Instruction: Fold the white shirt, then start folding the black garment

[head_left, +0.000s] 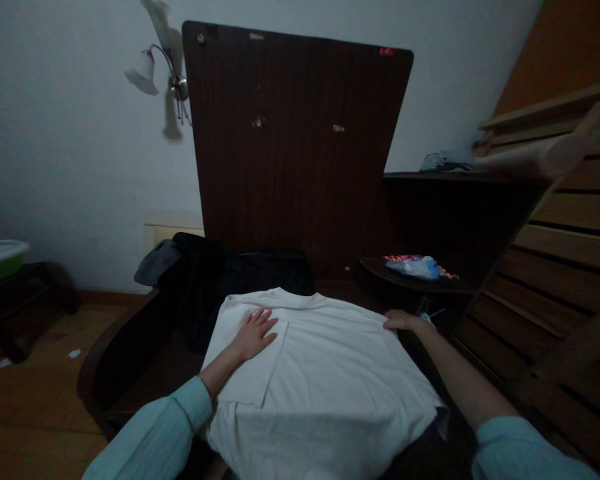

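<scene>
— Where's the white shirt (320,373)?

— Spread on the dark desk (130,373). My left hand (256,333) lies flat on it, grip apart; my right hand (399,321) pinches its far edge.

— Handling?

— Light, limp, I judge; take it by shoulders or hem.

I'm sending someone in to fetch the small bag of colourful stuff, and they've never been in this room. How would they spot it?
Start at the tall dark wooden board standing against the wall. To its right, a small rounded dark shelf juts out low down, beyond the white shirt. The clear plastic bag lies on it, the only bright, multicoloured thing among dark wood and dark clothes.
</scene>
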`<state>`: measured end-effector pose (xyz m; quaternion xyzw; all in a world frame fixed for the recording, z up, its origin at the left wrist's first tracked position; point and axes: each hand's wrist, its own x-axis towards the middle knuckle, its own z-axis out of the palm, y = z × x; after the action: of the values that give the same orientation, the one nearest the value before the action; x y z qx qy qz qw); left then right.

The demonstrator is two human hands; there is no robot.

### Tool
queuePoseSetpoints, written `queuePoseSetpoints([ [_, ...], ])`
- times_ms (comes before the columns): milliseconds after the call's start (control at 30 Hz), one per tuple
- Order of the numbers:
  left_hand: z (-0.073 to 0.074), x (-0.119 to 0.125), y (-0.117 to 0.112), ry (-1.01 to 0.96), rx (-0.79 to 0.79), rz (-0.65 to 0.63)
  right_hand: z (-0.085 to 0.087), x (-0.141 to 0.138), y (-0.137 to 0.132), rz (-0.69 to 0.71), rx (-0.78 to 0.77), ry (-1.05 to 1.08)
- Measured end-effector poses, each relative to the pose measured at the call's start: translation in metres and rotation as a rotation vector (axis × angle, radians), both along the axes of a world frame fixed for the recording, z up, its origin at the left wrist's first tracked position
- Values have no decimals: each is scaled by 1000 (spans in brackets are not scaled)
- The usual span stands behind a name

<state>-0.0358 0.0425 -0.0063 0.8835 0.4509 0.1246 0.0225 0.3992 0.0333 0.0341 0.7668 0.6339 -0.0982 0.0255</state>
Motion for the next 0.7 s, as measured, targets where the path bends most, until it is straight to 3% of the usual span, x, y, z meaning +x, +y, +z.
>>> queuePoseSetpoints([
  [133,-2,0,0,15,9,4,8,12,-13,-6,-114,18],
  [400,-3,-1,1,23,9,-1,54,8,-18,48,-12,-11],
  [600,2,-1,-1,40,1,3,78,-54,-3,143,-55,86],
  [700,2,0,-1,47,-9,9,83,-91,2,297,-80,461],
])
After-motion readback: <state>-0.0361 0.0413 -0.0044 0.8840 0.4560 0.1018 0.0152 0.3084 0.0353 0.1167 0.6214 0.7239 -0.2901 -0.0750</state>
